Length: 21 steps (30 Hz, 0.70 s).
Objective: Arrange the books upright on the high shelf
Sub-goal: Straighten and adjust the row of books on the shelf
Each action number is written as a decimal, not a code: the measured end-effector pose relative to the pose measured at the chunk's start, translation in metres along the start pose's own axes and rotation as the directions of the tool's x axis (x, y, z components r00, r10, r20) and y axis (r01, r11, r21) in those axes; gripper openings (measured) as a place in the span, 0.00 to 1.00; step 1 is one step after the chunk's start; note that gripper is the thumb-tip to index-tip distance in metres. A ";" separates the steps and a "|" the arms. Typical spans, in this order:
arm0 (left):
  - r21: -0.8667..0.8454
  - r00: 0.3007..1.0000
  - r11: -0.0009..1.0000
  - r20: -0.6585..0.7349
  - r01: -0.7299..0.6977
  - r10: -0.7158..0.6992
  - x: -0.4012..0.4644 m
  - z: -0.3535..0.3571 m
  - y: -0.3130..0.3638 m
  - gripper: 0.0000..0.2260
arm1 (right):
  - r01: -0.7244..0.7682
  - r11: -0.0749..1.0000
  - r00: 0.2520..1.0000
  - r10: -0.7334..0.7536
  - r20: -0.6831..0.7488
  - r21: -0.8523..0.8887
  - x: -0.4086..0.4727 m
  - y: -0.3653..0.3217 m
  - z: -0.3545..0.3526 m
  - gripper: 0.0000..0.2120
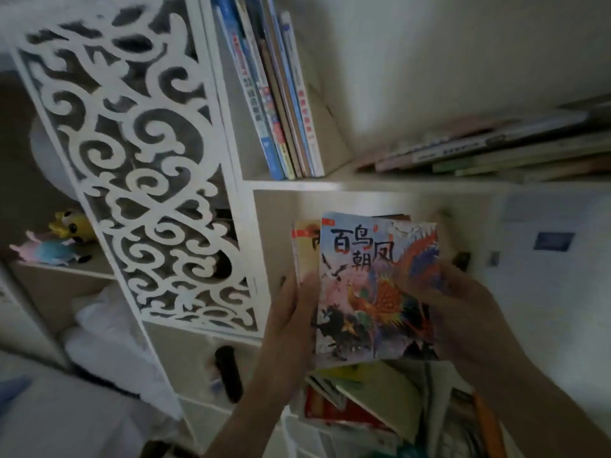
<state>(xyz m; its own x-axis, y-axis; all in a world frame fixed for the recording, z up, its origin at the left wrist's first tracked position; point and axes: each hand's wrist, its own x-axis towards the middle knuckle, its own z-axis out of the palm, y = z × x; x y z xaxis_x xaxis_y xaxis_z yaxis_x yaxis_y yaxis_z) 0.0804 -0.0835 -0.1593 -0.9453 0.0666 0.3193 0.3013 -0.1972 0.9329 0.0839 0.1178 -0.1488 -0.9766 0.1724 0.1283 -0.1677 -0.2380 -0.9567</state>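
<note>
I hold a small stack of thin picture books (373, 285) in front of the lower shelf opening; the front cover shows a colourful phoenix. My left hand (291, 312) grips the stack's left edge and my right hand (463, 305) grips its right edge. On the high shelf (294, 185) above, several books (277, 104) stand upright, leaning a little, against the left wall. To their right a pile of books (489, 150) lies flat on the same shelf.
A white carved scroll panel (139, 166) forms the bookcase's left side. Toys (59, 239) sit on a shelf at far left. More books (373, 401) lie jumbled below my hands. A white box (549, 259) stands at right.
</note>
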 end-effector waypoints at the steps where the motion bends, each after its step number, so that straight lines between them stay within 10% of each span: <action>1: 0.011 0.999 1.000 0.034 0.019 -0.019 -0.007 0.009 -0.017 0.13 | -0.041 0.999 0.998 0.043 -0.052 0.025 -0.010 0.011 -0.020 0.13; 14: 0.275 0.889 0.926 0.309 0.257 -0.339 -0.092 0.210 -0.167 0.11 | -0.236 0.948 0.857 0.307 -0.413 0.215 -0.135 0.101 -0.294 0.17; 19: 0.449 0.596 0.788 0.518 0.421 -0.614 -0.150 0.330 -0.240 0.27 | -0.275 0.956 0.811 0.286 -0.510 0.100 -0.199 0.127 -0.416 0.14; 21: 0.492 0.492 0.802 0.633 0.340 -0.597 -0.179 0.383 -0.269 0.18 | -0.278 0.961 0.754 0.221 -0.619 0.004 -0.227 0.141 -0.470 0.14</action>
<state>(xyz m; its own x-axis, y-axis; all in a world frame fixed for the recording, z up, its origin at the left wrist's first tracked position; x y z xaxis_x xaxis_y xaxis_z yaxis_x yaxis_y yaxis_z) 0.2164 0.3325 -0.4033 -0.5661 0.7698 -0.2948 -0.0186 0.3456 0.9382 0.3449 0.4948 -0.4358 -0.6899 0.6691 -0.2762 0.1097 -0.2805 -0.9536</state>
